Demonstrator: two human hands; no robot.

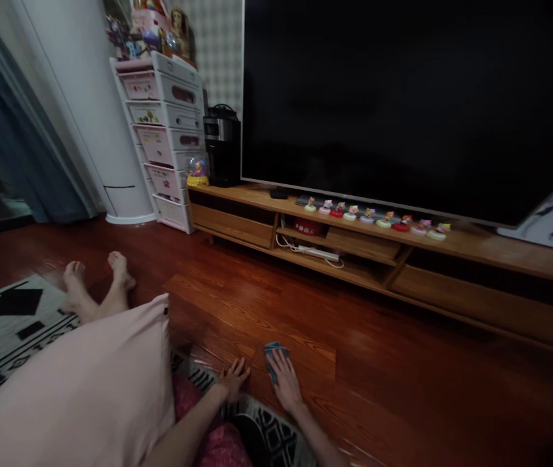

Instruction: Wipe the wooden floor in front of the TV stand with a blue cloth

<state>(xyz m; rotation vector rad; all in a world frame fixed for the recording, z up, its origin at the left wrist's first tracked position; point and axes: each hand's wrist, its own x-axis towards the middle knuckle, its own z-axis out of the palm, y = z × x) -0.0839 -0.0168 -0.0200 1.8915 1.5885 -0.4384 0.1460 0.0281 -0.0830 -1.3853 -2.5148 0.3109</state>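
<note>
My right hand (286, 381) lies palm down on a crumpled blue-green cloth (272, 351) on the reddish wood floor (300, 314). Its fingers are stretched out over the cloth, which shows beyond the fingertips and along one side. To its left, my left hand (234, 379) rests flat at the edge of a black-and-white patterned rug (281, 434). Those fingers are spread towards the floor and hold nothing. Below my hands, pink patterned clothing (222, 446) is partly visible.
A large pale pink cushion (86, 383) is at the left, with bare feet (119, 271) beyond it. Ahead stands a low wooden TV stand (358, 272) bearing a big television (402, 97) and several small figurines (352, 212). A drawer tower (159, 143) stands beside it.
</note>
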